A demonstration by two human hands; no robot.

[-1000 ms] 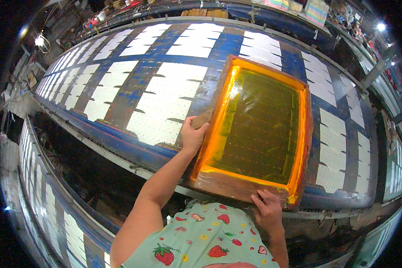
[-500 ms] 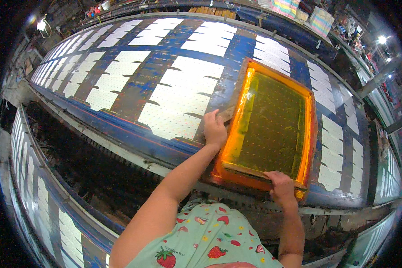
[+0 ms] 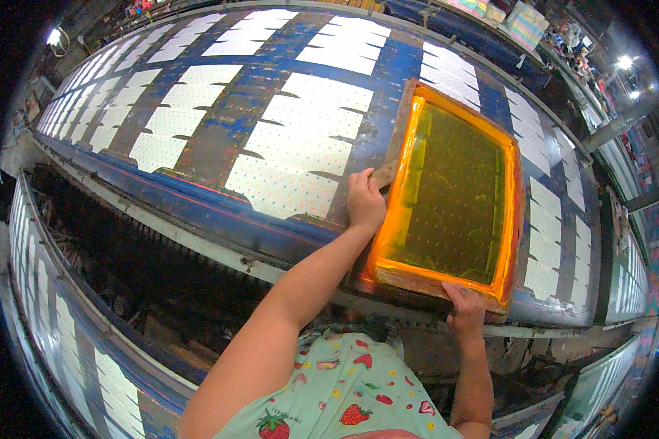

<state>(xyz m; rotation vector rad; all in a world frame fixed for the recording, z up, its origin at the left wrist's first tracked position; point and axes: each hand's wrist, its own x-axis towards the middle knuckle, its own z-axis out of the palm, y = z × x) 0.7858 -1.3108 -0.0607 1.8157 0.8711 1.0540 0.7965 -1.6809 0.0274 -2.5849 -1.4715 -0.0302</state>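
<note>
A screen printing frame (image 3: 516,183) with glossy orange inner edges and a translucent yellow-green mesh (image 3: 454,197) lies over the right part of a long printing table. Small dots show through the mesh. My left hand (image 3: 366,201) is closed around a short wooden handle (image 3: 385,174) that sticks out from the frame's left side. At the near right corner, my right hand (image 3: 465,309) grips the frame's near edge, its fingers over the rim and its thumb side partly hidden. The frame's near outer wall looks like brown wood.
White dotted sheets (image 3: 300,139) with dark slits lie in two rows along the blue-stained table (image 3: 176,196). A metal rail (image 3: 205,238) runs along its near edge. Another table with sheets stands at lower left (image 3: 117,388). A post (image 3: 615,139) and striped bundles (image 3: 523,28) are at upper right.
The view has shifted a little. My left hand has moved slightly right and away with the handle. More of the frame's near outer wall shows, and my right hand stays at that edge.
</note>
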